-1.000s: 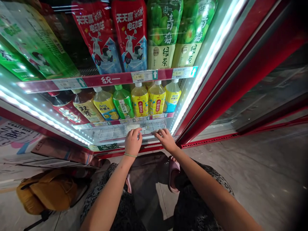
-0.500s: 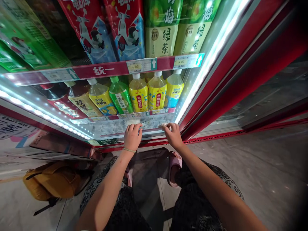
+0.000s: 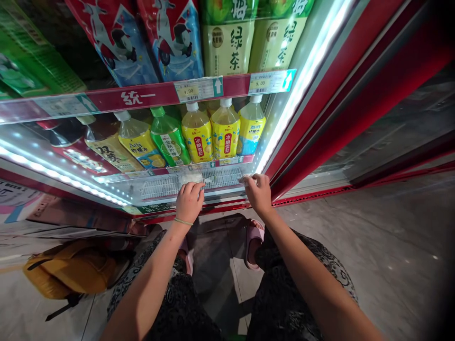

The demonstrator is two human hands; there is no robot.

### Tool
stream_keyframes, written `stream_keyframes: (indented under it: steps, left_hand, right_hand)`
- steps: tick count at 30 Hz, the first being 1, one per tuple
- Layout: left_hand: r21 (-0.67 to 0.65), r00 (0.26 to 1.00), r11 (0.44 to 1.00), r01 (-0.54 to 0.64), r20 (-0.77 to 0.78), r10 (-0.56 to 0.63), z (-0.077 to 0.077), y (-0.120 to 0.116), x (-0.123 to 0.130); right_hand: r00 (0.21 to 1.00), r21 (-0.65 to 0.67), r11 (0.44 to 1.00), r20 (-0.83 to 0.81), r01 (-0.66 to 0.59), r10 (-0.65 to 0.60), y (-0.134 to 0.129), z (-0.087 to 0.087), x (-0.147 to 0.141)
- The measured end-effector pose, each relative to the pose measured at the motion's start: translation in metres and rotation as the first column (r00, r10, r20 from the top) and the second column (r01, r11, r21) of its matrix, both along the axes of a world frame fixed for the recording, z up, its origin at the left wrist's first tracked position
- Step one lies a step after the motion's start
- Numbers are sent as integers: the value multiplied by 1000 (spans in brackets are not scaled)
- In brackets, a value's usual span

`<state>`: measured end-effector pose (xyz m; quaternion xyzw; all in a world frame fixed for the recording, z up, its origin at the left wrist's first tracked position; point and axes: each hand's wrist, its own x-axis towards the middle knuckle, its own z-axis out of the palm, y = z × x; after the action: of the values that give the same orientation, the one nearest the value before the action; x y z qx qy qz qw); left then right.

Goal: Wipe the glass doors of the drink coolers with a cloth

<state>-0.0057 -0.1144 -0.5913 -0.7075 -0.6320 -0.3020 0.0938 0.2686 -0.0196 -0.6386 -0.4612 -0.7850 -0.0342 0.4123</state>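
A white piece (image 3: pixel 245 179) sits at the fingertips of the right hand (image 3: pixel 258 193), on the side toward the left hand, and this hand pinches it between thumb and bent fingers (what it is made of is too blurred to tell). The left hand (image 3: pixel 190 202), well apart from the right, has its fingers bent and close together at the front edge of the cooler; something tiny and bluish shows at its fingertips (whether it is gripped, I cannot tell).

Just beyond the left hand, a whitish patch (image 3: pixel 191 177) lies on the wire rack (image 3: pixel 227 177), which runs across in front of both hands. Past the rack stands a row of bottles, two yellow bottles (image 3: pixel 211 137) among them, and above these, farthest off, a red shelf edge (image 3: pixel 161 94) carries price tags (image 3: pixel 261 84).
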Motion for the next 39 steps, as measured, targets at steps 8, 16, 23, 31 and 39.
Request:
stream_keyframes:
  steps: [8, 16, 23, 31, 39]
  left_hand:
    - [-39, 1000, 999, 21, -13, -22, 1, -7, -5]
    - [-30, 1000, 1000, 4, 20, -4, -1, -10, -17]
    - [-27, 1000, 1000, -9, 30, 10, 1, -11, -20]
    - [-53, 999, 998, -23, 34, 25, 3, -12, -20]
    - [-49, 998, 997, -53, 36, 55, 2, -17, -30]
  right_hand:
    - [997, -24, 997, 34, 69, -68, 2, -15, 12]
    - [974, -65, 985, -155, 159, -167, -2, -28, 2]
    - [990, -43, 998, -126, 52, -57, -8, -20, -13]
    - [989, -43, 989, -40, -142, 141, -20, -10, -44]
    - [999, 114, 993, 10, -38, 37, -23, -4, -74]
